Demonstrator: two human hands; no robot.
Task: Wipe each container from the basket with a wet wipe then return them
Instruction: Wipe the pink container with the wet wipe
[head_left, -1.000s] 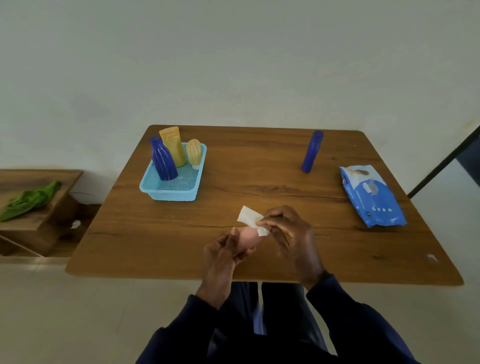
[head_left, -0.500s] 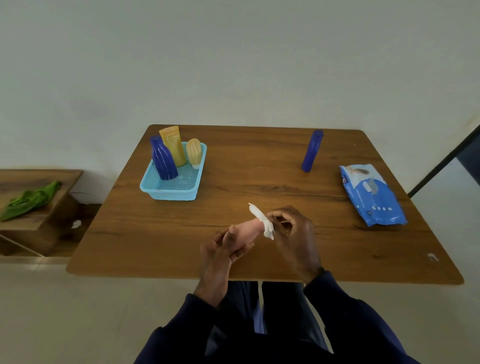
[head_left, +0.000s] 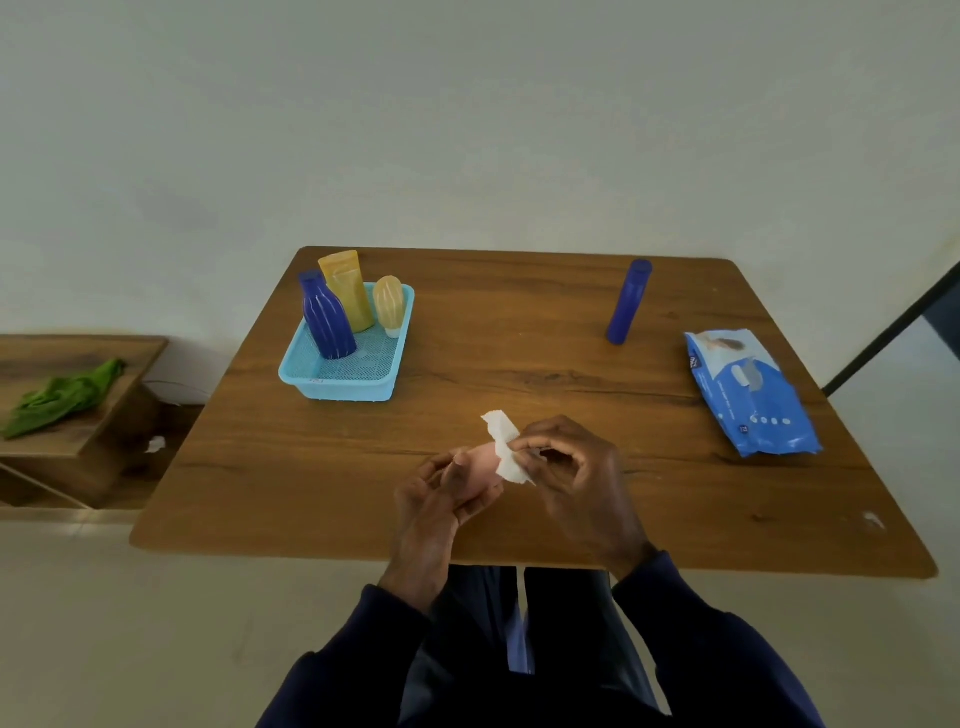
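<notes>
My left hand (head_left: 434, 496) grips a small pink container (head_left: 482, 460) above the near middle of the wooden table (head_left: 519, 364); most of it is hidden by my fingers. My right hand (head_left: 576, 475) pinches a white wet wipe (head_left: 505, 448) against the container's far end. A light blue basket (head_left: 349, 369) stands at the table's far left, holding a dark blue ribbed bottle (head_left: 324, 317), a yellow tube (head_left: 348, 288) and a small pale yellow bottle (head_left: 389, 305). A slim blue bottle (head_left: 628, 301) stands alone at the far right.
A blue pack of wet wipes (head_left: 748, 392) lies near the table's right edge. A low wooden shelf (head_left: 72, 447) with a green cloth (head_left: 65, 397) sits to the left, below table height. A wall runs behind the table.
The wipe went from a flat flap to wrapped over the container's tip, then slid sideways along it as my right hand rubbed. My left hand stayed in place.
</notes>
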